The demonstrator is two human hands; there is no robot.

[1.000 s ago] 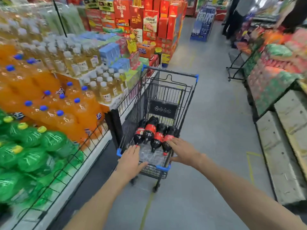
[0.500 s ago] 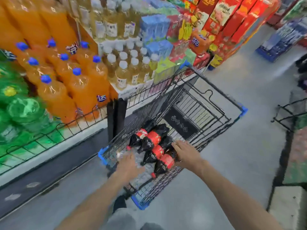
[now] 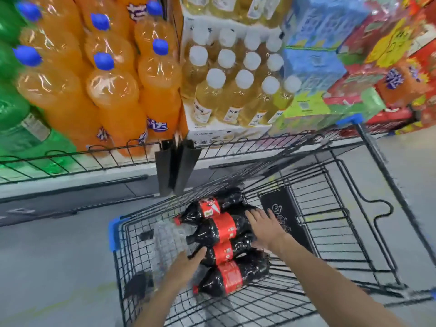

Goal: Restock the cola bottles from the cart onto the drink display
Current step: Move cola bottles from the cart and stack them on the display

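Since a moment ago the view has swung down close over the cart (image 3: 368, 147), and both hands now reach deeper onto the cola bottles (image 3: 221, 228). Grey shop floor (image 3: 52, 267) lies at 9 o'clock; the drink display (image 3: 99, 159) fills 12 o'clock with orange soda (image 3: 113, 100), green bottles (image 3: 14, 114) and pale tea (image 3: 212, 95). Four cola bottles lie side by side in the cart. The left hand (image 3: 186, 267) lies on loose clear plastic wrap (image 3: 167, 239) at their necks; whether it grips is unclear. The right hand (image 3: 264, 228) presses flat on their bases, fingers spread.
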